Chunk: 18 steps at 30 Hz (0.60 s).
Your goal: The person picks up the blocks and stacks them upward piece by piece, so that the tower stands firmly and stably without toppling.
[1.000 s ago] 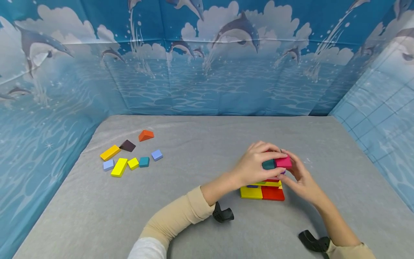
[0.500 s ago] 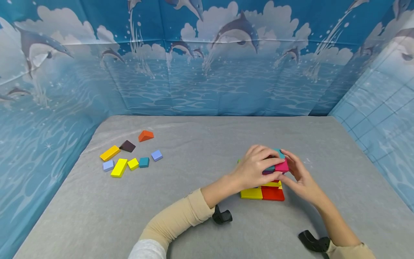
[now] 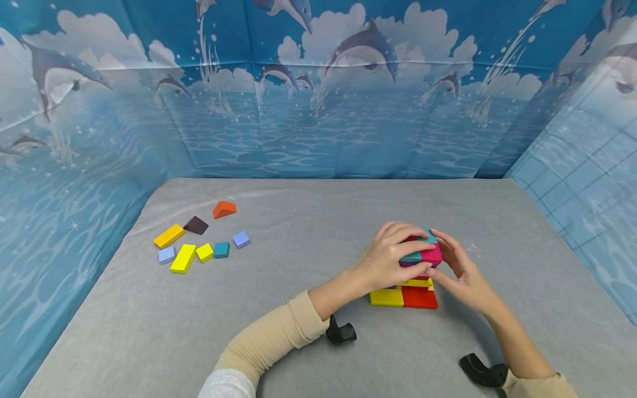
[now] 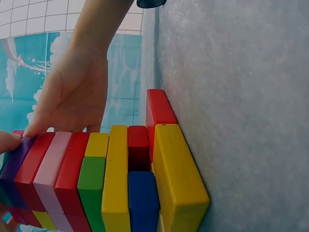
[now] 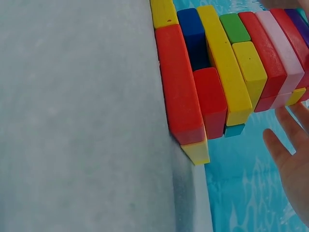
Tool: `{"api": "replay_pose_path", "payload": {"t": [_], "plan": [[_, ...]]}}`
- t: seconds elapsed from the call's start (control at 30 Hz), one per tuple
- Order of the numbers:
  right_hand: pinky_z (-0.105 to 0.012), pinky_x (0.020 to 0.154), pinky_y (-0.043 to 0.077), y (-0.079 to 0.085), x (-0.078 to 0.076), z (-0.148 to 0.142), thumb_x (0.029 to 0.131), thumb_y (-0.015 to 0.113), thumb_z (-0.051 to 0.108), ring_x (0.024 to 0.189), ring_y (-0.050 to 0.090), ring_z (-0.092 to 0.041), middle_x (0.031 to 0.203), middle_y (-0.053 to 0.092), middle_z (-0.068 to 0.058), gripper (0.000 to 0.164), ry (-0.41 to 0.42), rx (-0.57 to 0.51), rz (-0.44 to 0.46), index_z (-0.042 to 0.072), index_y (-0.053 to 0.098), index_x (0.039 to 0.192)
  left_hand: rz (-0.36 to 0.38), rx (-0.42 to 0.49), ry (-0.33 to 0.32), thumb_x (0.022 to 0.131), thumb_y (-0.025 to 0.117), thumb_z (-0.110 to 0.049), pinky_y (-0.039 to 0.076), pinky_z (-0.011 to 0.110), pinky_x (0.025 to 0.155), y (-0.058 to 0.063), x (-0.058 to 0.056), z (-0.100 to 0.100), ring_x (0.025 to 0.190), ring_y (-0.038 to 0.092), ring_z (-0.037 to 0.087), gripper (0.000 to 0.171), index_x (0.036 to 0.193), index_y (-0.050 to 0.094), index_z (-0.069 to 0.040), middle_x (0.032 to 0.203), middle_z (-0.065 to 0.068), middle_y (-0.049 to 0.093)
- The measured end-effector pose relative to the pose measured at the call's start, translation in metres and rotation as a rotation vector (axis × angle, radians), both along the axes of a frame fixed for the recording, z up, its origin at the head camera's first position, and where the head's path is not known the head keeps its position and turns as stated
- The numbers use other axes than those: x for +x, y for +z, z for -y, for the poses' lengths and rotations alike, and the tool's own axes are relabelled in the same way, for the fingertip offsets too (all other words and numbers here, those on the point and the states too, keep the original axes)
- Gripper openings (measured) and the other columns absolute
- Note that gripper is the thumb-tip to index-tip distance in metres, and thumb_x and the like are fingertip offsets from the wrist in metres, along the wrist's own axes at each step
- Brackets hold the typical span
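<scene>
A many-layered stack of coloured wooden blocks stands right of centre on the grey cloth. My left hand reaches round its upper left, thumb and forefinger on either side of a teal block in the top layer. Beside that lies a magenta block, with another teal block behind. My right hand is at the stack's right side, fingers mostly straight and thumb tip right at the magenta block's lower corner. In the left wrist view, the right thumb lies against a purple block; red and pink layers sit below.
Loose blocks lie at the left: an orange wedge, a dark wedge, a yellow block, a teal cube and several others. A dolphin-print curtain borders the back and sides of the grey cloth.
The magenta and teal blocks in the top layer have come down and slightly left, with the left hand around them. The back teal block has come into view. The right hand has hardly moved.
</scene>
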State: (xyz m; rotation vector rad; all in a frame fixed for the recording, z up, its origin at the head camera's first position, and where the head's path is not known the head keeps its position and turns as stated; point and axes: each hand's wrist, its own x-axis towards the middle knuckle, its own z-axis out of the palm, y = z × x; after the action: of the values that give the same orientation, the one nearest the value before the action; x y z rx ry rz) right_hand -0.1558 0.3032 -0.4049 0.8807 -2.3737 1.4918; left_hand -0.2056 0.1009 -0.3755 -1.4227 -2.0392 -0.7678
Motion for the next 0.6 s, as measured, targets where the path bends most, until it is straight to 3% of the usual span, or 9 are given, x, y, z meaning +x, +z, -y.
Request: {"api": "replay_pose_path", "payload": {"t": [0.17,0.33,0.47,0.6], "plan": [[-0.010,0.098,0.028,0.003,0.001,0.001,0.075,0.055,-0.021,0.124,0.034,-0.008,0.141,0.030,0.002,0.078,-0.027,0.005,0.003,-0.001,0.020,0.142,0.033,0.020,-0.022,0.079,0.070,-0.031,0.023,0.024,0.105,-0.001,-0.001,0.000,0.110,0.048,0.013,0.031,0.105,0.069,-0.013,0.113,0.003,0.060],[-0.012,0.099,0.029,0.007,0.002,0.003,0.075,0.053,-0.021,0.127,0.032,-0.011,0.145,0.028,-0.006,0.076,-0.033,-0.005,0.002,-0.002,0.022,0.142,0.092,0.028,-0.050,0.078,0.072,-0.029,0.020,0.028,0.108,0.001,-0.001,0.006,0.114,0.046,0.013,0.039,0.112,0.065,-0.011,0.119,0.005,0.056],[-0.012,0.097,0.032,0.009,0.004,0.005,0.076,0.052,-0.020,0.129,0.029,-0.012,0.147,0.025,-0.012,0.073,-0.046,-0.011,0.013,-0.001,0.026,0.141,0.170,0.034,-0.057,0.076,0.073,-0.026,0.017,0.033,0.109,0.004,-0.001,0.025,0.116,0.045,0.014,0.046,0.117,0.061,-0.009,0.123,0.006,0.054],[-0.010,0.093,0.034,0.012,0.005,0.008,0.079,0.052,-0.017,0.130,0.026,-0.011,0.147,0.024,-0.011,0.066,-0.077,0.013,0.010,0.000,0.031,0.139,0.226,0.041,-0.042,0.078,0.071,-0.021,0.017,0.038,0.110,-0.001,-0.003,0.055,0.117,0.043,0.016,0.046,0.119,0.059,-0.008,0.124,0.007,0.052]]}}
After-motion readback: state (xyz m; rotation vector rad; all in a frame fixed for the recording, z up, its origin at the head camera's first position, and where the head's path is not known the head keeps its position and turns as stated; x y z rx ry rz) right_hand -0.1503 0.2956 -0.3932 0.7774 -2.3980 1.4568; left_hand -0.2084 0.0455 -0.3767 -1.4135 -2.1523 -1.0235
